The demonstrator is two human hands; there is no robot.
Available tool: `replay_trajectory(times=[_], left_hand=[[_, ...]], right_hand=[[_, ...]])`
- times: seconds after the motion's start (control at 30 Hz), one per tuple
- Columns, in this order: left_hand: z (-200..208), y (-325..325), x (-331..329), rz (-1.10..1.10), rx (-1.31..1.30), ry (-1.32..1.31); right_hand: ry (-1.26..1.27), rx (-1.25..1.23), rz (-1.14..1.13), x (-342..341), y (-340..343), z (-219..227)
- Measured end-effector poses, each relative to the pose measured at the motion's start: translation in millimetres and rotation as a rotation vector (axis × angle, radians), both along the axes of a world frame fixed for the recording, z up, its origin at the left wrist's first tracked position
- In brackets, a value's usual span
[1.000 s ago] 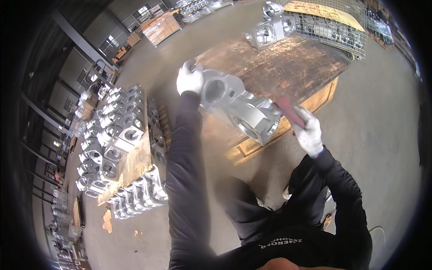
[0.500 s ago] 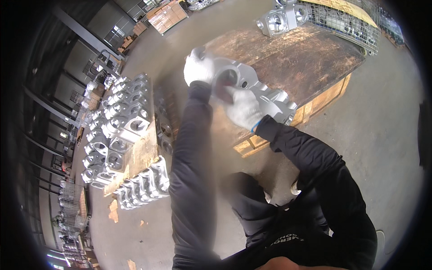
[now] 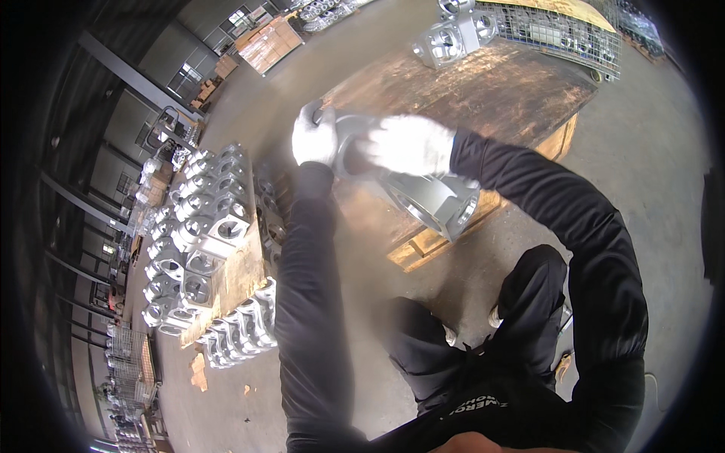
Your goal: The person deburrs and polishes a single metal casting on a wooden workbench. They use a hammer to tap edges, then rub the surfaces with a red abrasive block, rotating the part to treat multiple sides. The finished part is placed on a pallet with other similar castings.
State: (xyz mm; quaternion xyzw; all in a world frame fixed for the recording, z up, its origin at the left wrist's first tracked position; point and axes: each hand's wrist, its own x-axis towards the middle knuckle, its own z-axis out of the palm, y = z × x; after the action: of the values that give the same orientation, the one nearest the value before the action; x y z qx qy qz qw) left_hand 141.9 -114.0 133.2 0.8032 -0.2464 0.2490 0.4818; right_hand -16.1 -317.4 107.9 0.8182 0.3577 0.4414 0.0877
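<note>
A silver metal casting [image 3: 430,198] with round bores rests tilted on the wooden crate top, its near end reaching the crate's edge. My left hand [image 3: 313,136], in a white glove, grips the far left end of the casting. My right hand [image 3: 414,145], also white-gloved, lies across the casting's middle and is blurred by motion. A reddish-brown smear shows by its fingertips at a bore; what it is, I cannot make out. The right hand hides much of the casting's upper side.
Another silver casting [image 3: 453,39] stands on the far part of the brown wooden crate [image 3: 521,94]. Beyond it is a wire mesh cage [image 3: 555,34]. To my left, several castings [image 3: 200,226] stand in rows on a wooden pallet [image 3: 240,260]. Stacked cartons [image 3: 268,44] sit farther back.
The casting has turned, so its near end now points more toward me. My right hand has moved up onto its upper side, with the elbow swung outward. My left hand still holds the end.
</note>
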Motion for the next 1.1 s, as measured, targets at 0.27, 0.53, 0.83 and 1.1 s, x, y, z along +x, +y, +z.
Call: replay_trajectory(times=[0.27, 0.53, 0.83, 1.1], left_hand=[[8.3, 0.7, -16.3, -0.056, -0.022, 0.076], [9.7, -7.5, -13.6, 0.015, -0.006, 0.068], [24.2, 34.4, -12.6, -0.269, 0.0, 0.201], [24.5, 33.0, -16.8, -0.297, -0.049, 0.189]], right_hand=[[0.444, 0.517, 0.025, -31.9, -4.2, -41.2], [1.143, 1.492, -0.346, -19.4, -126.4, -114.4], [1.114, 0.969, -0.457, -50.8, -89.1, -113.4], [0.623, 0.941, -0.212, -99.8, -32.2, -160.1]])
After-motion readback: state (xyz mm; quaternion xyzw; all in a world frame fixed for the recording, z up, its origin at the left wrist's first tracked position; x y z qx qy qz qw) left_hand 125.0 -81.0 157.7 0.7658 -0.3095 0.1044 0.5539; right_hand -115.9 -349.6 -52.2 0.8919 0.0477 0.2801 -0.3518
